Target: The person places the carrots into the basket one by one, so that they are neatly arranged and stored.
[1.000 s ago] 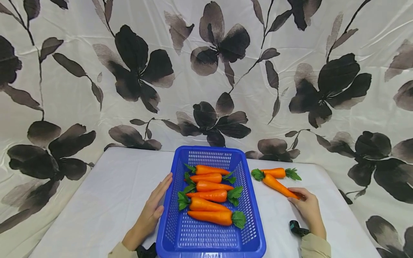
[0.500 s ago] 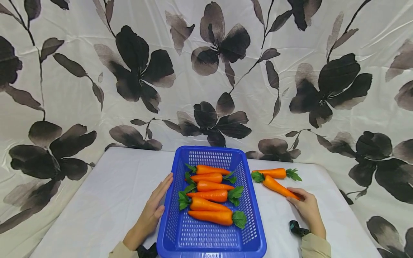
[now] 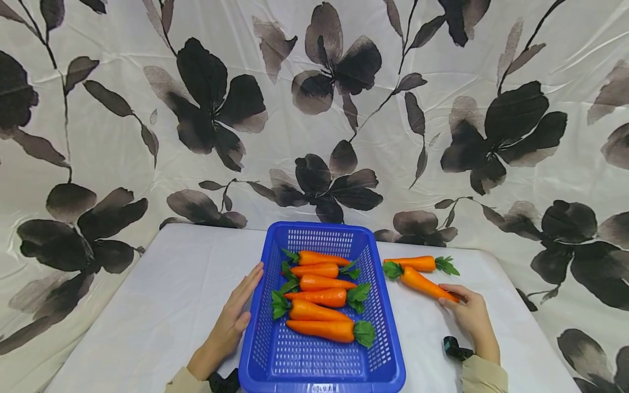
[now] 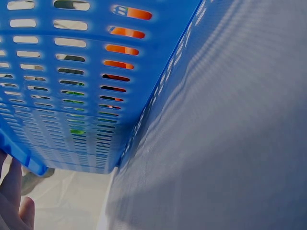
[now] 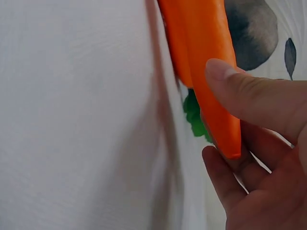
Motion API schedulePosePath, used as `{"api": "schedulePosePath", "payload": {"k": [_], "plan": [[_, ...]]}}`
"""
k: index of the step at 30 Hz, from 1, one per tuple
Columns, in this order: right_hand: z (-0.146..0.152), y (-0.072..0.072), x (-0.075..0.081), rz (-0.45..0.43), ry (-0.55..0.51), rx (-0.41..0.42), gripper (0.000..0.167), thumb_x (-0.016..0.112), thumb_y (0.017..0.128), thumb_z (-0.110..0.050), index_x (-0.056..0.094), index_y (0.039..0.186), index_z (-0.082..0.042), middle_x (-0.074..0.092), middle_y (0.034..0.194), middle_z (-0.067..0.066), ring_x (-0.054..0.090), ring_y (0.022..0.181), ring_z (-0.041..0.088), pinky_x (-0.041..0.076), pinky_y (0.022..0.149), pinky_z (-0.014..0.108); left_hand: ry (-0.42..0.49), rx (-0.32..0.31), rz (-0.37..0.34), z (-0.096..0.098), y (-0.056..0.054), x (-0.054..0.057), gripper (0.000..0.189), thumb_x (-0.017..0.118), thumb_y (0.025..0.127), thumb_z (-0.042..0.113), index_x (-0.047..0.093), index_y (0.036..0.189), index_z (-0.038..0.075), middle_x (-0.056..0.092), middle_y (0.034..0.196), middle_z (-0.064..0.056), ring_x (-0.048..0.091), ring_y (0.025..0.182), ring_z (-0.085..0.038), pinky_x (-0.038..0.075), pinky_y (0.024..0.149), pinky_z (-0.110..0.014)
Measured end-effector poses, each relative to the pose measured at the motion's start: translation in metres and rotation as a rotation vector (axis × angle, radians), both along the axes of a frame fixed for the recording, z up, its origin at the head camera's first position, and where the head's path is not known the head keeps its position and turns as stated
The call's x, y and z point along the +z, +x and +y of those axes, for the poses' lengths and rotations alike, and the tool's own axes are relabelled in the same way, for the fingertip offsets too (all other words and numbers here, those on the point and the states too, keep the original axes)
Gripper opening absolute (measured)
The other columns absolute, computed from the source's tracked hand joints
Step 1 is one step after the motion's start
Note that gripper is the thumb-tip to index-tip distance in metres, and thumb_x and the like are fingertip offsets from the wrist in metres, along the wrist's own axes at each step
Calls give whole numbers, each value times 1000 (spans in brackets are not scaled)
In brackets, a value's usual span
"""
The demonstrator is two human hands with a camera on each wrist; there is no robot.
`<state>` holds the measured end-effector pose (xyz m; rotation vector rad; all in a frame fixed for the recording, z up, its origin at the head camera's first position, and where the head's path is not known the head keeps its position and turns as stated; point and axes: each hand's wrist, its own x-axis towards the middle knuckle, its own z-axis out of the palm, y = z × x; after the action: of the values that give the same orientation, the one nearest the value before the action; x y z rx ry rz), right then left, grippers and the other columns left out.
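My right hand (image 3: 469, 311) pinches the narrow end of an orange carrot (image 3: 423, 284) to the right of the basket; in the right wrist view the thumb (image 5: 230, 81) lies along the carrot (image 5: 211, 52) with fingers beneath. Its leafy top touches or overlaps a second carrot (image 3: 413, 264) lying behind it. My left hand (image 3: 230, 322) rests with straight fingers against the left side of the blue plastic basket (image 3: 253, 327). Several carrots (image 3: 319, 330) lie crosswise inside, their green tops pointing to either side. The left wrist view shows the basket's slotted wall (image 4: 53, 110) and part of the hand (image 4: 14, 196).
A white cloth covers the table (image 3: 147, 305). Behind it hangs a pale curtain (image 3: 275, 136) with dark printed flowers. Dark wrist cameras (image 3: 454, 348) sit at both sleeves.
The right hand has shifted very slightly right, and the thin end of its carrot has risen a little. The left hand and the basket stay about where they were.
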<state>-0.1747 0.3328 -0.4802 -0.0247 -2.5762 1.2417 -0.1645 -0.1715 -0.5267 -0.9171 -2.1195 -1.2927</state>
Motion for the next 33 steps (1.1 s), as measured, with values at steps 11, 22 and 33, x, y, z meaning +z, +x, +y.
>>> {"api": "schedulePosePath", "payload": {"k": [11,22,33], "plan": [[20,-20,4,-76,40,-8,36,73,87,-3,68,122,3,65,121,25,53,110,28,39,103,58,0,1,2,0,-1,-1,67,30,105,45,31,153,-2,27,160,-21,22,149,-33,6,120,-30],[4,-13,37,72,26,-27,34,76,87,-7,70,119,1,67,117,17,52,94,-2,38,90,8,4,-3,13,0,-1,-3,68,30,105,45,31,153,-3,27,160,-21,22,149,-33,6,120,-30],[-30,-5,65,179,-149,26,35,77,84,-1,70,118,4,70,108,2,59,94,6,43,89,8,-6,6,-1,-1,-2,-3,67,30,105,45,30,154,0,26,160,-19,22,149,-33,6,120,-29]]}}
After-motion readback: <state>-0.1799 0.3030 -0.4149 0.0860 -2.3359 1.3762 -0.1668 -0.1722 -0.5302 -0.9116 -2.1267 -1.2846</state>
